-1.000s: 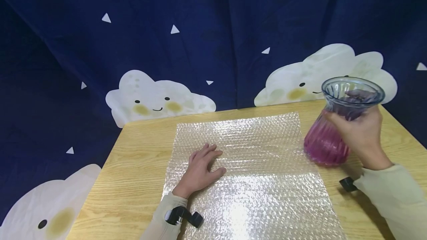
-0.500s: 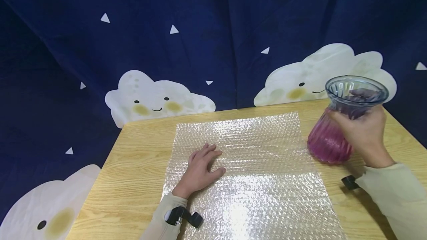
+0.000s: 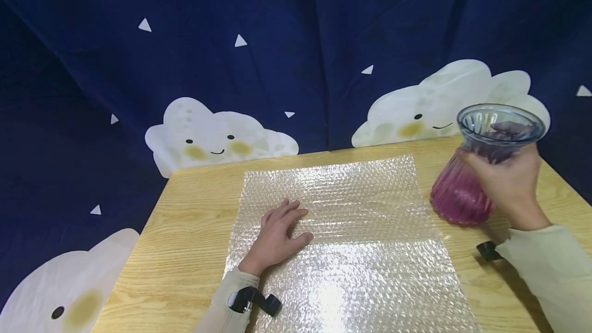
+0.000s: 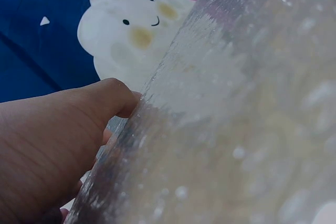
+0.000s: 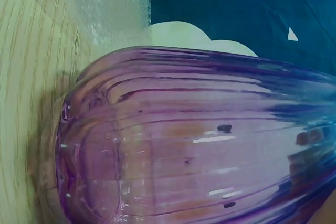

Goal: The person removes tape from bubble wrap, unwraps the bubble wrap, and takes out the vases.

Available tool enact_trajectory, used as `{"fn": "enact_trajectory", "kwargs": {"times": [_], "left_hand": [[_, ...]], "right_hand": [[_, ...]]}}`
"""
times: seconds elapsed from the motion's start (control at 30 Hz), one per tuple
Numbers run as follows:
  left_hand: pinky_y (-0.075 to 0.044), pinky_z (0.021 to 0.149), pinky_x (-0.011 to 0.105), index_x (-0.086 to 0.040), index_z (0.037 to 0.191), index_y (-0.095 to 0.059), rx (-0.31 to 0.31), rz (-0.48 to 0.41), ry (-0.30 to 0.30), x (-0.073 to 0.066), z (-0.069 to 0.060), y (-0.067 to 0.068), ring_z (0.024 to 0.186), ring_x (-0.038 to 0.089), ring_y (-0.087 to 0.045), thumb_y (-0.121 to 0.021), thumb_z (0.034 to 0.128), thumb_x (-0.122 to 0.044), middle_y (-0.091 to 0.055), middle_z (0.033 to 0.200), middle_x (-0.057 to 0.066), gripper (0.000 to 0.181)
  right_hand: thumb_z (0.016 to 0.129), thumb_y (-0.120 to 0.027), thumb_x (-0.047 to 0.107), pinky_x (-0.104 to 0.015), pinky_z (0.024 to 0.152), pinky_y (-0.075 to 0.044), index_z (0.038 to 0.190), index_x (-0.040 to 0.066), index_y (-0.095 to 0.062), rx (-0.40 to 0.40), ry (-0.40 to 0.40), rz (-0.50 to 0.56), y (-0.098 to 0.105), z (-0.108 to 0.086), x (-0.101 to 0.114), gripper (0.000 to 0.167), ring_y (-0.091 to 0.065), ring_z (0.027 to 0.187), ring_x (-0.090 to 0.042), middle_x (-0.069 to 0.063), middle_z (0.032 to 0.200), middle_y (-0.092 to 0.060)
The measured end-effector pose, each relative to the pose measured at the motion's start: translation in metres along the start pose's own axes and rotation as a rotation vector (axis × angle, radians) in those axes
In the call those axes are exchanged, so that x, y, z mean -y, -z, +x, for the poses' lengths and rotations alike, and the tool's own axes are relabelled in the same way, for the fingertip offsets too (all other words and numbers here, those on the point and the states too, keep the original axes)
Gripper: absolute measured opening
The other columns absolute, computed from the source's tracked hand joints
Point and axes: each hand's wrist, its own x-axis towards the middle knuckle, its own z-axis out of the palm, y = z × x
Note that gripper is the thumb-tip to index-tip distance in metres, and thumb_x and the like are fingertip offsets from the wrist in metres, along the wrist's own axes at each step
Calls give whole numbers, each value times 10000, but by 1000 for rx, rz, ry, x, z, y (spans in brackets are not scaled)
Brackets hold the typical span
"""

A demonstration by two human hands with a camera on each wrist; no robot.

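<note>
A ribbed glass vase [image 3: 462, 191], pink at the base and blue-grey at its flared rim, is at the right of the head view. My right hand [image 3: 511, 181] grips it round the narrow neck, thumb on the near side and fingers behind the glass. In the right wrist view the vase [image 5: 173, 140] fills much of the picture, its base close to the wood. My left hand [image 3: 277, 235] rests with spread fingers on a sheet of bubble wrap [image 3: 356, 266]. The left wrist view has the left hand [image 4: 58, 140] against the wrap.
The bubble wrap lies flat over the middle of a wooden table [image 3: 185, 240]. Behind the table hangs a dark blue curtain [image 3: 277, 14] printed with smiling clouds. Each wrist carries a black strap with a small camera.
The right hand has moved the vase slightly to the right and away, off the wrap's right edge. My left hand has stayed in place.
</note>
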Motion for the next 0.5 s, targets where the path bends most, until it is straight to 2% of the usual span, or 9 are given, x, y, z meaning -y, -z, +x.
{"fn": "enact_trajectory", "kwargs": {"times": [0.33,0.5], "left_hand": [[-154,1281,605,-193,1451,-593,-2,-9,10,0,0,-1,1607,331,-256,-698,912,-482,-422,1651,97,621],[-153,1281,608,-189,1448,-595,-3,-12,9,0,0,0,1607,337,-255,-702,910,-477,-421,1651,102,620]], "right_hand": [[718,-834,-26,-91,990,-467,1444,246,-532,-18,20,-27,4,3,-3,832,-592,1126,43,238,1232,-618],[717,-836,-20,-86,968,-464,1428,245,-547,-34,2,-32,6,4,-5,812,-590,1099,55,255,1196,-617]]}}
